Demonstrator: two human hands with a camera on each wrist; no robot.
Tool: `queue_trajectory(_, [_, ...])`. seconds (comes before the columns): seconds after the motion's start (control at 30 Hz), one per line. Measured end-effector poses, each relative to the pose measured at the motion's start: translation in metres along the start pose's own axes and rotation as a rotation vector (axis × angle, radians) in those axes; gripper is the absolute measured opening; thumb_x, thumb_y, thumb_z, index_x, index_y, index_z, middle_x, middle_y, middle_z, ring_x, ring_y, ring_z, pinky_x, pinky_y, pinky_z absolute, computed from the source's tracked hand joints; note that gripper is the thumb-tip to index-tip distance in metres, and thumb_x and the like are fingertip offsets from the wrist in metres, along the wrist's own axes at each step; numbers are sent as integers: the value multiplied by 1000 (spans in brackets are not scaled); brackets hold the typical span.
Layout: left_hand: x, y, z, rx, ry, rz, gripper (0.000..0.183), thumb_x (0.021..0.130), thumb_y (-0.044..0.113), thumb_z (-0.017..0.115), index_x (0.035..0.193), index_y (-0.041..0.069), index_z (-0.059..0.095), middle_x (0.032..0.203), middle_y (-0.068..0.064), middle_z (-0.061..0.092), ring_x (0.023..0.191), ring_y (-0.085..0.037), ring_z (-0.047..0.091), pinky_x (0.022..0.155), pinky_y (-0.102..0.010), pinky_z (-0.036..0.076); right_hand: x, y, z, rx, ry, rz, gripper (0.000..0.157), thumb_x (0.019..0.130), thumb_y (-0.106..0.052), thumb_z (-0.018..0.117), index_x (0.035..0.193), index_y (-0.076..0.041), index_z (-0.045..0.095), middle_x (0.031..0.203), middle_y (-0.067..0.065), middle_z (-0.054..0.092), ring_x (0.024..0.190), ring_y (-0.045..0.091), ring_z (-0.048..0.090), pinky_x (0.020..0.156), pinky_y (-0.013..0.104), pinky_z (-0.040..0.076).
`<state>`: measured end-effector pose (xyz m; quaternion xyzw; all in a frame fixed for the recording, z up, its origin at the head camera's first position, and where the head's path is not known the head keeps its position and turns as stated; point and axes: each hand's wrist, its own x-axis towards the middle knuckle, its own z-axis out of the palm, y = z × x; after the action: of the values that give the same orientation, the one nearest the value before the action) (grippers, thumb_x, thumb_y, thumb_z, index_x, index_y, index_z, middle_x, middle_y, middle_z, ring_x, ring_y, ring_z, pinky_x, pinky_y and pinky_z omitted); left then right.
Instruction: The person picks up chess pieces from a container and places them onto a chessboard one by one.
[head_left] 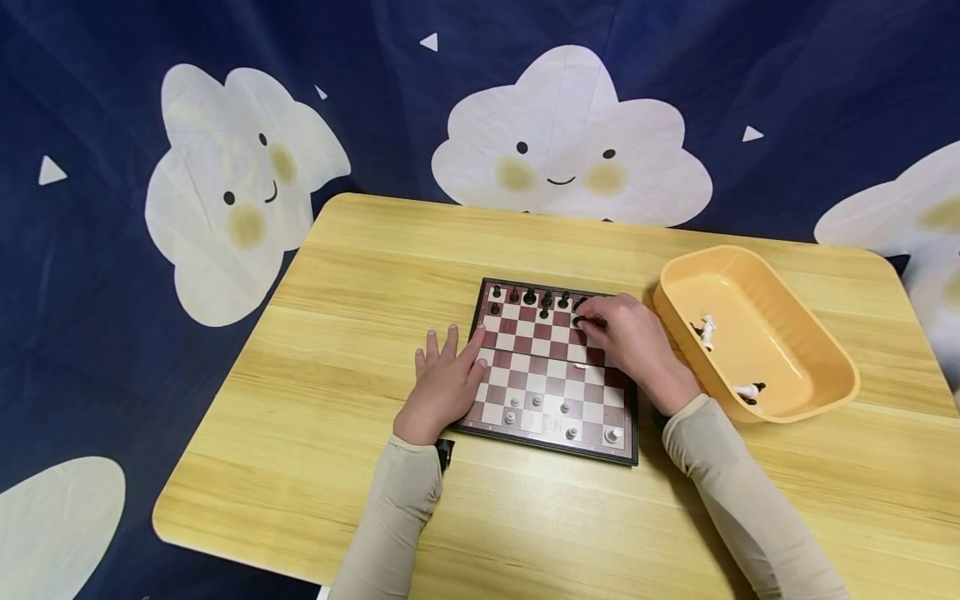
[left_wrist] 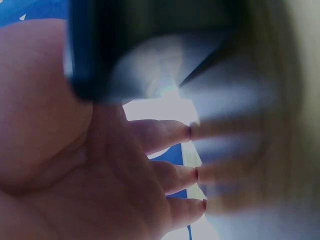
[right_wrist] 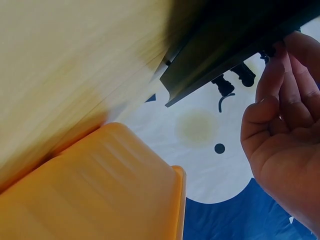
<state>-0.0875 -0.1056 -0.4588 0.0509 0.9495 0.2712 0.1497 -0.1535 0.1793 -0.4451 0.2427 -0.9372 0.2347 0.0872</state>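
A folding chessboard (head_left: 525,364) with red-and-white and grey-and-white halves lies on the table. My right hand (head_left: 630,337) is over its far right corner, thumb and fingertips pinching a small black chess piece (head_left: 578,321); the fingers partly hide it. In the right wrist view, the right hand (right_wrist: 285,100) is at the board's dark edge (right_wrist: 200,75). My left hand (head_left: 442,387) rests at the board's left edge, fingers spread and holding nothing. The left wrist view shows the left hand (left_wrist: 110,165) with fingers extended. Several black pieces (head_left: 530,297) stand along the far rows, several white ones (head_left: 537,400) near the front.
A yellow-orange plastic bin (head_left: 806,333) stands right of the board, close beside the right forearm. White pieces (head_left: 708,331) and some black ones lie inside it. The wooden table (head_left: 315,400) has rounded corners; a blue cloud-print cloth (head_left: 390,108) hangs behind it.
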Motion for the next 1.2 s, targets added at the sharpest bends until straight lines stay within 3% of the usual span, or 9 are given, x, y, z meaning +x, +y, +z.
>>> queue_trajectory(0.9, [0,4,0,11,-5,-1,54,112,32,42,164,21,33,168,-28,15,154,-53,-4,120,-69,2,0,2,0,15,-37,31,15,91,-6,77,106,-6,79,104,8,78,93,33,66,82,49,52])
queue_trajectory(1.2, [-1,4,-1,14,-5,-5,55,112,33,41,165,23,31,169,-27,14,154,-53,-5,121,-68,1,-3,-7,-6,52,-64,74,33,90,-6,78,122,-1,72,106,14,77,101,36,68,87,51,51])
